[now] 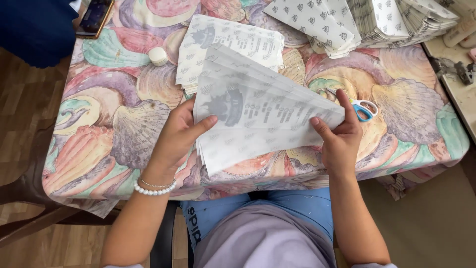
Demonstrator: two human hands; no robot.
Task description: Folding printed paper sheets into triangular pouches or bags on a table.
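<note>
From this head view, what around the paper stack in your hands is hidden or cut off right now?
- Scissors: blades hidden behind the right hand; only the blue and white handles show.
- Held paper stack: sheet count too fine to tell; left hand fingers hidden beneath it.
- Flat pile on the table: near edge covered by the held stack.
- Folded paper piles: cut off by the top edge.
- Phone: partly cut off at the top.

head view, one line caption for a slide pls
Both hands, left hand and right hand, hold a stack of printed papers above a seashell-patterned tablecloth.
</note>
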